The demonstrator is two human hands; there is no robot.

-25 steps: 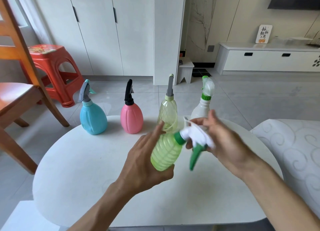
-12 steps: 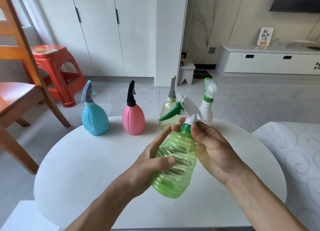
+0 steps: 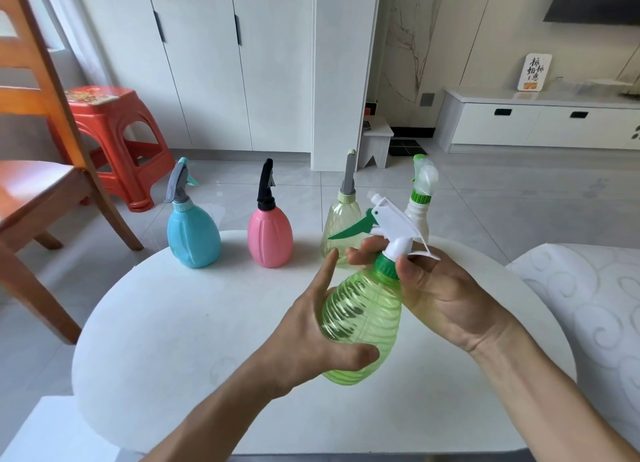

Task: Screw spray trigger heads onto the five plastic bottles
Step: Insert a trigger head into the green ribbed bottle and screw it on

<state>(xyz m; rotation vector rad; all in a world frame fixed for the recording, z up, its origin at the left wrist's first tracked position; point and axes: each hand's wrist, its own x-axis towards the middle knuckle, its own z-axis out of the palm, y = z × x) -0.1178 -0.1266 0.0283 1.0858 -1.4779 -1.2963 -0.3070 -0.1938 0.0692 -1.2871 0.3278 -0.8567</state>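
Observation:
A ribbed clear green bottle is held upright above the round white table. My left hand grips its body from the left. My right hand pinches the green collar under the white spray head, whose green trigger points left. Along the table's far edge stand a blue bottle, a pink bottle, a pale yellow bottle and a white bottle, each with a spray head on top.
A wooden chair stands at the left with a red plastic stool behind it. A white patterned cushion lies to the right of the table. White cabinets and a low TV unit line the back.
The green bottle went from tilted on its side to upright in my hands. The spray head's trigger swung from pointing down to pointing left, and the bottle sits slightly lower and steadier now.

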